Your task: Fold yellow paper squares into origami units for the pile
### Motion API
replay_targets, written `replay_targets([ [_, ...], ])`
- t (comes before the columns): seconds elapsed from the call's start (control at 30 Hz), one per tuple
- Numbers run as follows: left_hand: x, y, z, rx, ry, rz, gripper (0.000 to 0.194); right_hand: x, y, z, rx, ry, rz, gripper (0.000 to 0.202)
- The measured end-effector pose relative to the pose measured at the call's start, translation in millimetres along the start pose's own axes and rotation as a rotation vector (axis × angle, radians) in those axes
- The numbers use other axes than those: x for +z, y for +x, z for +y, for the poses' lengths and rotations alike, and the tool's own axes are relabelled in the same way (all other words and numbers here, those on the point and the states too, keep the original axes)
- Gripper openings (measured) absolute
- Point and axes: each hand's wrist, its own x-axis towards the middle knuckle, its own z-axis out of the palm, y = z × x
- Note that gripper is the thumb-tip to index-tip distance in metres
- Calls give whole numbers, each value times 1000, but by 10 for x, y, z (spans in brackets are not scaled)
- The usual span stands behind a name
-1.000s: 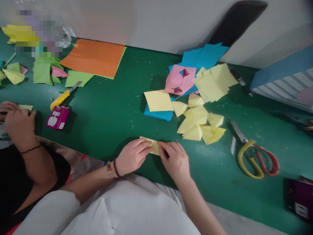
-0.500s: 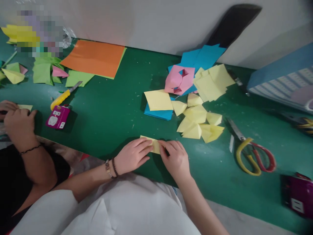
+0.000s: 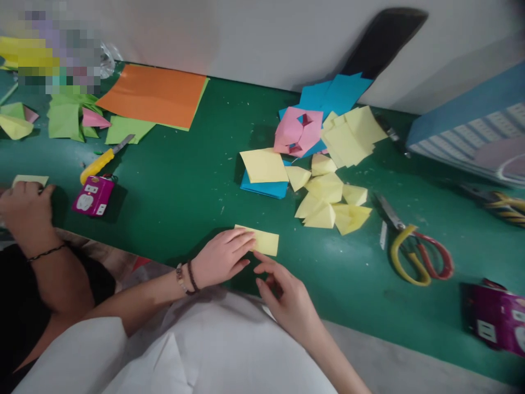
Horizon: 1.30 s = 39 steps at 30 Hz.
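A folded strip of pale yellow paper lies on the green table near its front edge. My left hand rests flat over the strip's left end, fingers stretched out. Just below the strip is my right hand, its index finger pointing at the lower edge near the left fingertips and its other fingers loosely bent. I cannot tell whether that fingertip touches the paper. Folded yellow paper pieces lie beyond my hands, beside a yellow square sheet on blue sheets.
Scissors with red and yellow handles lie to the right, near a purple box. Leftward are a yellow cutter, another purple box and a co-worker's hand. A pink folded paper shape sits farther back.
My right hand has come off the strip's right end and moved down and left, uncovering that end. My left hand stays on the paper. The view has shifted slightly.
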Motion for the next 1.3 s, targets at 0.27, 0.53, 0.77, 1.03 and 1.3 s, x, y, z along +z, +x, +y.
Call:
replay_targets([
  [0.27, 17, -1, -2, -12, -9, -10, 45, 136, -2, 35, 65, 112, -84, 22],
  [0.53, -7, 13, -1, 5, 32, -13, 41, 146, -138, 25, 218, 278, -78, 32],
  [0.77, -18, 16, -10, 22, 37, -10, 41, 35, -305, 115, 309, 332, 25, 28],
  [1.03, -145, 35, -80, 92, -50, -73, 54, -116, -128, 192, -4, -307, 342, 11],
  [1.3, -208, 12, -220, 122, -76, -116, 79, 189, 374, 198, -303, -782, 330, 22],
])
